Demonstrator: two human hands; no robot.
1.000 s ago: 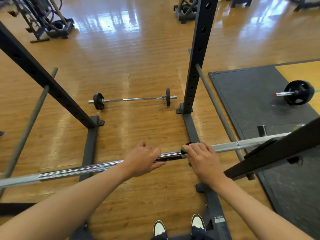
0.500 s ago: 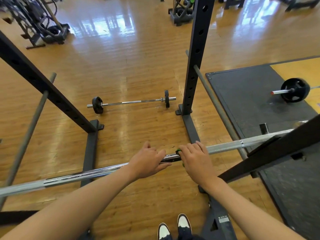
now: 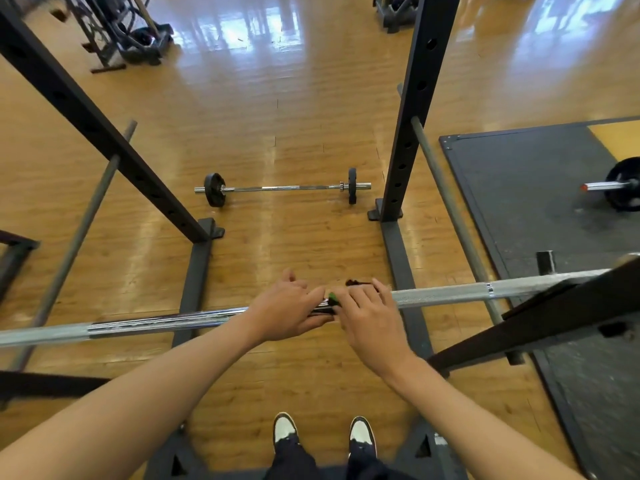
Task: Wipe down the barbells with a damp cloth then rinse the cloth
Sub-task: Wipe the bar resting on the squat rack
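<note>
The barbell (image 3: 450, 294) lies across the arms of a black rack (image 3: 415, 109) at about waist height, its long axis running from left to right straight across the person's front, so any wiping stroke has to travel sideways along it and not away from the body. Near its middle a small patch of green cloth (image 3: 332, 298) shows, pressed onto the shaft; most of the cloth is hidden, and a dark scrap just beyond the fingers may be part of it, though I cannot tell. The right hand (image 3: 370, 317) sits on top of the cloth with its fingers folded over the far side of the bar, holding the cloth against the steel. The left hand (image 3: 287, 311) is just beside it, almost touching, its fingers curled about the bare shaft, probably to steady it. The cloth lies directly under the right hand, which is the nearer of the two, and the matt knurled length to that hand's right looks like the likely next run. Farther out, a second barbell (image 3: 284, 188) with small plates rests on the wooden floor (image 3: 277, 98) beyond the rack, and a third (image 3: 616, 185) lies on a dark mat (image 3: 519, 188) to the right
</note>
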